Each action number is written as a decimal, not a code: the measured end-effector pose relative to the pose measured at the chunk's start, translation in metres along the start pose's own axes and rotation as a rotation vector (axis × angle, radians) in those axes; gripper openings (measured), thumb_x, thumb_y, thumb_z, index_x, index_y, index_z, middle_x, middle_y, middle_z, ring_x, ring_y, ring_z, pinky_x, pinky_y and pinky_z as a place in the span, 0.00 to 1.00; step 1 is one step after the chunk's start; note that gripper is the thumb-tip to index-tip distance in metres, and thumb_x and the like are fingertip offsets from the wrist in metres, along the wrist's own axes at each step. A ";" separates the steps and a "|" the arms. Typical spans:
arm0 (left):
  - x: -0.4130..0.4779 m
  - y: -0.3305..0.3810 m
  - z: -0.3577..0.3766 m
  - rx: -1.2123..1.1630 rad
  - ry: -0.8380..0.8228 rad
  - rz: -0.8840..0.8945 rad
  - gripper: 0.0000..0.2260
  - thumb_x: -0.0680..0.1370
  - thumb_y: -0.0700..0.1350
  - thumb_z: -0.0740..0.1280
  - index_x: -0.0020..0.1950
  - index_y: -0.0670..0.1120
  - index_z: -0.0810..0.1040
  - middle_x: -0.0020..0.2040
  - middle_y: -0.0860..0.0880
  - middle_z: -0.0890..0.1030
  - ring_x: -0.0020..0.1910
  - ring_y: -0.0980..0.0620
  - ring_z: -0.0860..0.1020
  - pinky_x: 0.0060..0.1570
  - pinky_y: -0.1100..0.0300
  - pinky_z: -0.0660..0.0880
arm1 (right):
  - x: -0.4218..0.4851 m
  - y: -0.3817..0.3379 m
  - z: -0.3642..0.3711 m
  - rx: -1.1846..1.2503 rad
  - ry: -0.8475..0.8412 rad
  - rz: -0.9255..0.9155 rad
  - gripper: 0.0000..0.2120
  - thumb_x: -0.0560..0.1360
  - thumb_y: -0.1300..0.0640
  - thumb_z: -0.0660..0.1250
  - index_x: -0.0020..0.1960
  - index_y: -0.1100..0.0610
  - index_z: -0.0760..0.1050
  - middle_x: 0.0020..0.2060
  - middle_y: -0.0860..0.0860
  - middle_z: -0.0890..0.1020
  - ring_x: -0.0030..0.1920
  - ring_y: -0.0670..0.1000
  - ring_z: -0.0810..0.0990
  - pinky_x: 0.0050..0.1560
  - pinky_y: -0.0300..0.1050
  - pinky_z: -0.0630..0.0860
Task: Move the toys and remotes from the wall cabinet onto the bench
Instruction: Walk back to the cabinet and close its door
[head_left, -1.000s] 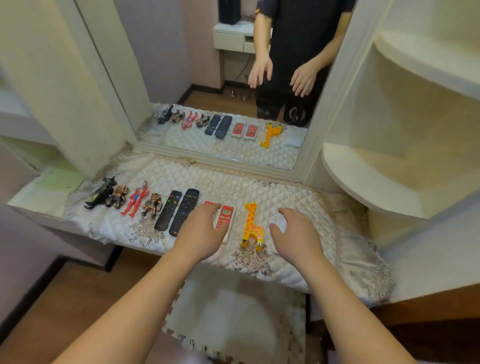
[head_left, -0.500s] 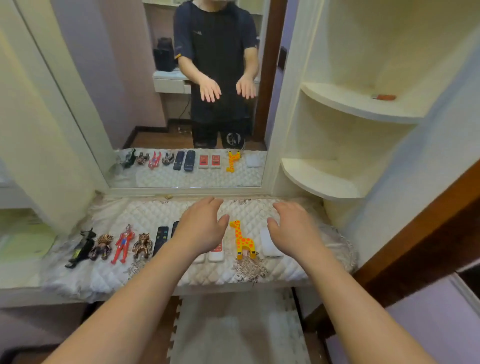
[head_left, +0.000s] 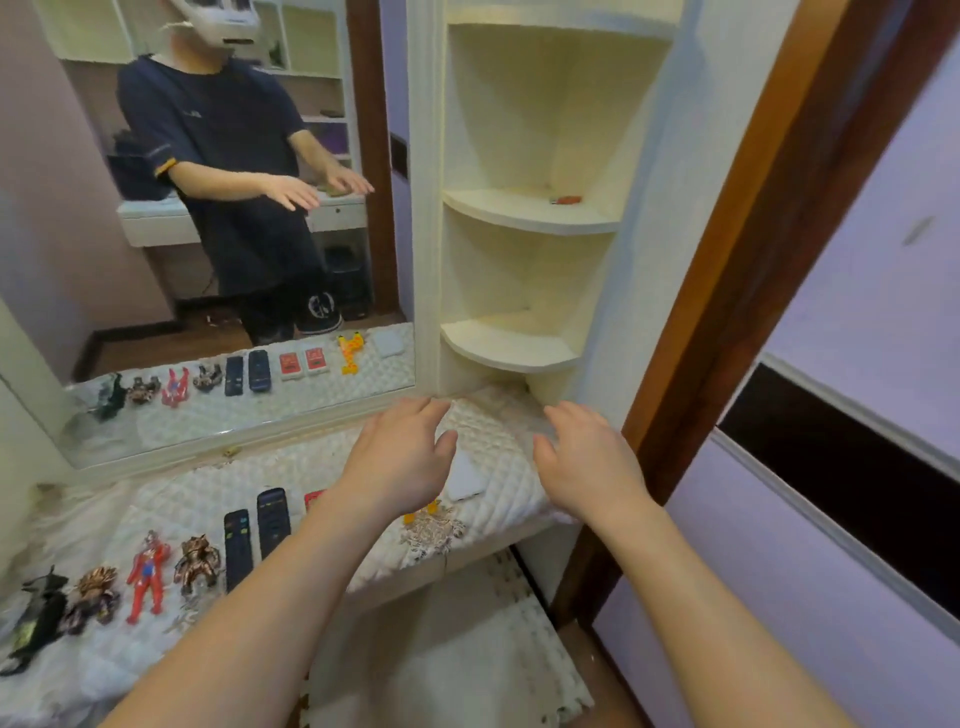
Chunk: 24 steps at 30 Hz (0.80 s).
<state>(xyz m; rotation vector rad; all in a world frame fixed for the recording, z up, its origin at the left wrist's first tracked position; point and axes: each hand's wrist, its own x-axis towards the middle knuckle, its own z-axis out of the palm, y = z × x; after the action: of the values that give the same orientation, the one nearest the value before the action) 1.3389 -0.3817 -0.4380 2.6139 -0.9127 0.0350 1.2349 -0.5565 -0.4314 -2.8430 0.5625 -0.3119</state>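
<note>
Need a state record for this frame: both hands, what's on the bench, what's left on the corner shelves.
left hand: open, fingers spread, over the bench, holds nothing
right hand: open, over the bench's right end, holds nothing
bench: quilted cover; a row of four toy figures, two dark remotes, a white flat item; other items partly hidden under the left arm
middle shelf: one small red-orange object, too small to identify
status: probably that shelf object still to move
</note>
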 end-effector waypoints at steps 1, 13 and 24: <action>-0.002 0.012 0.001 -0.009 -0.002 0.027 0.22 0.82 0.53 0.56 0.75 0.48 0.65 0.74 0.49 0.67 0.74 0.48 0.63 0.71 0.51 0.61 | -0.010 0.008 -0.007 -0.001 0.017 0.024 0.17 0.79 0.51 0.55 0.62 0.58 0.73 0.60 0.53 0.76 0.62 0.54 0.71 0.62 0.49 0.68; -0.067 0.177 0.030 -0.060 -0.054 0.370 0.21 0.82 0.52 0.55 0.75 0.48 0.66 0.75 0.48 0.67 0.74 0.48 0.62 0.73 0.49 0.59 | -0.172 0.107 -0.080 -0.109 0.124 0.323 0.18 0.79 0.49 0.53 0.62 0.55 0.74 0.60 0.51 0.77 0.63 0.54 0.73 0.66 0.51 0.69; -0.138 0.290 0.052 -0.098 -0.139 0.699 0.21 0.82 0.54 0.54 0.76 0.52 0.64 0.75 0.51 0.66 0.74 0.50 0.63 0.74 0.50 0.61 | -0.318 0.146 -0.121 -0.232 0.164 0.687 0.21 0.81 0.49 0.52 0.69 0.58 0.68 0.68 0.53 0.72 0.71 0.56 0.64 0.71 0.51 0.61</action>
<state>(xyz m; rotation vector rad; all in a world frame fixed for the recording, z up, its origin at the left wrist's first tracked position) 1.0496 -0.5270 -0.4090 2.1052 -1.7791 -0.0099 0.8668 -0.5840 -0.4054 -2.6216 1.6330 -0.3638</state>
